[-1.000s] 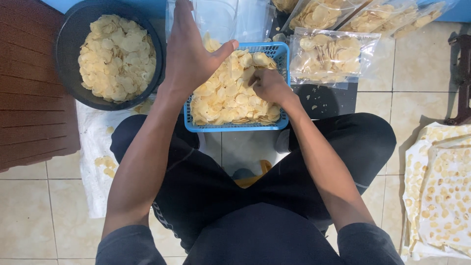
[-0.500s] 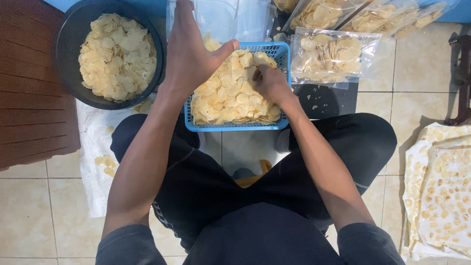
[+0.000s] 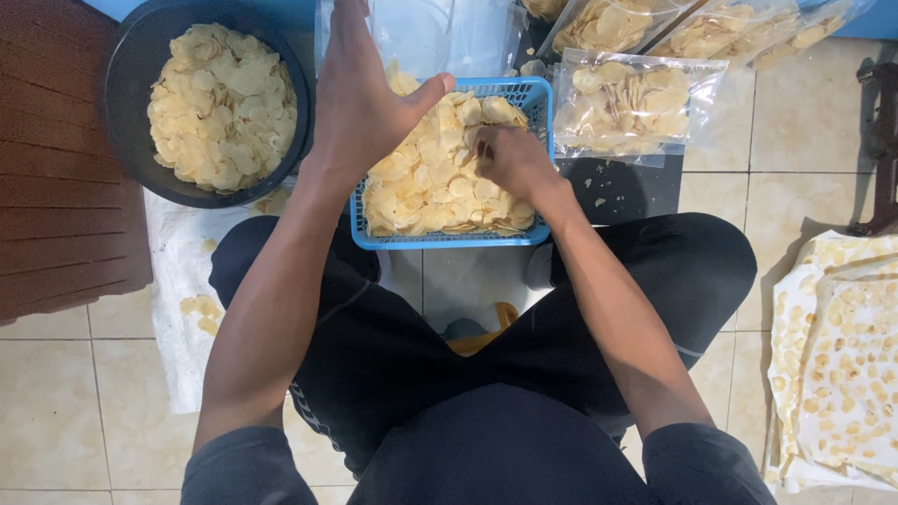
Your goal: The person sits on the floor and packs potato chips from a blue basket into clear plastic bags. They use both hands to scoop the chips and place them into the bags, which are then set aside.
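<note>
The person sat on the pale tiled floor (image 3: pixel 84 411) with a blue rectangular plastic basket (image 3: pixel 524 93) of thin, pale yellow chips (image 3: pixel 430 187) at twelve o'clock, just beyond the knees. The right hand (image 3: pixel 510 159) was dug into the chips at the basket's two o'clock side, its grip closed around a gathered handful. The left hand (image 3: pixel 360 103) gripped the mouth of a clear plastic bag (image 3: pixel 440 37) standing at the basket's far rim, thumb spread wide over the chips. The step looked like bagging by the handful; a next move would call for lifting the handful without crushing it while the bag mouth was kept open.

At one o'clock lay a sealed, flat, clear packet of chips (image 3: pixel 636 103), with more such packets (image 3: pixel 711 28) behind it. No labels showed. A round black bowl of chips (image 3: pixel 126 93) sat at ten o'clock, and a pale sheet spread with chips (image 3: pixel 842 365) lay at three o'clock.
</note>
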